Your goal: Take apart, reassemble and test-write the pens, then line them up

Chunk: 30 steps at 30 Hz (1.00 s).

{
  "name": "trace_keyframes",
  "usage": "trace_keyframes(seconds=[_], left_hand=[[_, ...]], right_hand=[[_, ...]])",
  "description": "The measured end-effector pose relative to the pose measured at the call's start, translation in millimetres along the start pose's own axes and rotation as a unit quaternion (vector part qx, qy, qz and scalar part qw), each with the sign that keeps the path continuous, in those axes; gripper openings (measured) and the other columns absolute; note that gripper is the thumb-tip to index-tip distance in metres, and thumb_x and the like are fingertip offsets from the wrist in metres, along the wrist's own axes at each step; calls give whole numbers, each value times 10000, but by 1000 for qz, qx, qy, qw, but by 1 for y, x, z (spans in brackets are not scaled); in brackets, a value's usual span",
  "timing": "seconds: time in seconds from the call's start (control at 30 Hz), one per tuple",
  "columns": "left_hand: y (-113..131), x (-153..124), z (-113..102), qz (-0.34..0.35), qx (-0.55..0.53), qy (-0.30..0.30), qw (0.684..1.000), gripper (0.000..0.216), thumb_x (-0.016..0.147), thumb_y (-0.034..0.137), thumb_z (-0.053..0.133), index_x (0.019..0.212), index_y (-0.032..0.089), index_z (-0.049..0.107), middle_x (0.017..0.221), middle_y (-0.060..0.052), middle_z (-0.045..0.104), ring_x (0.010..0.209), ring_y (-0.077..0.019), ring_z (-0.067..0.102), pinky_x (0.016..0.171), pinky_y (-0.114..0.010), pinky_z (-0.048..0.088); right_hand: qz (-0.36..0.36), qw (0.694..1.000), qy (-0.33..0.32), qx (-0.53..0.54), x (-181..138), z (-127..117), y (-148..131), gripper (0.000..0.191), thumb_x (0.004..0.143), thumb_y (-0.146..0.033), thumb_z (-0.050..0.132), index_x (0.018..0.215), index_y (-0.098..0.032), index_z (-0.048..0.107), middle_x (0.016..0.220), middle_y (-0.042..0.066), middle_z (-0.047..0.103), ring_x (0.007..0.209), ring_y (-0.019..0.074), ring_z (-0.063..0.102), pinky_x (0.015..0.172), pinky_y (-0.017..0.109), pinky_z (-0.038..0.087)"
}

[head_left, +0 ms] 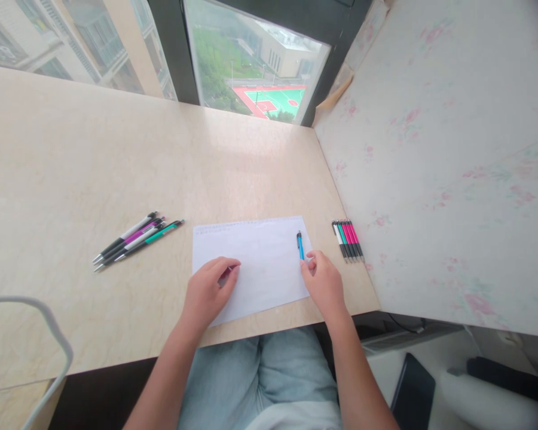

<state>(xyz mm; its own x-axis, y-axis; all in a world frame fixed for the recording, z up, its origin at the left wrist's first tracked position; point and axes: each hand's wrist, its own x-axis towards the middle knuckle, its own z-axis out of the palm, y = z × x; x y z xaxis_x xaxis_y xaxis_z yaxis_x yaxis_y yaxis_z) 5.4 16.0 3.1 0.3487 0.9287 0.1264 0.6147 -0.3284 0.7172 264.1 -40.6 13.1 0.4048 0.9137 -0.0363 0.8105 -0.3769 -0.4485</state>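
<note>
A white sheet of paper (255, 263) lies on the pale marble-look table (116, 167) in front of me. My right hand (323, 282) rests at the sheet's right edge, its fingers pinched on the lower end of a blue pen (300, 245) that lies on the paper. My left hand (208, 289) sits on the sheet's lower left part, fingers curled, pressing the paper down; nothing shows in it.
Three pens, black, purple and green (137, 237), lie in a loose bunch to the left of the sheet. Several more pens (348, 239) lie side by side at the right, near a floral-papered wall (452, 149). A window (255, 65) runs behind the table. A grey chair rail (49, 334) is at lower left.
</note>
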Motion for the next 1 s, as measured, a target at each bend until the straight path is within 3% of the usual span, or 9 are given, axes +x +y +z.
trace_keyframes(seconds=[0.4,0.7,1.0], left_hand=[[1,0,-1,0,-10,1,1000,188,947,340,494,947,232,648,919,-24,720,805,-183,649,737,-307,501],[2,1,-1,0,-10,1,1000,207,956,365,486,945,231,644,908,-26,718,797,-185,650,737,-310,501],[3,1,-2,-1,-12,7,1000,222,953,379,484,944,231,649,910,-33,726,787,-192,656,727,-309,512]], right_hand=[[97,992,1,-85,9,-4,-23,198,936,-393,510,994,-217,577,987,64,672,851,212,623,616,287,300],[97,992,-12,-85,18,-2,-27,138,884,-336,545,898,-224,624,900,44,680,771,193,596,581,281,268],[105,989,40,-96,39,-25,5,167,853,-330,566,893,-218,684,773,35,685,738,199,616,589,282,328]])
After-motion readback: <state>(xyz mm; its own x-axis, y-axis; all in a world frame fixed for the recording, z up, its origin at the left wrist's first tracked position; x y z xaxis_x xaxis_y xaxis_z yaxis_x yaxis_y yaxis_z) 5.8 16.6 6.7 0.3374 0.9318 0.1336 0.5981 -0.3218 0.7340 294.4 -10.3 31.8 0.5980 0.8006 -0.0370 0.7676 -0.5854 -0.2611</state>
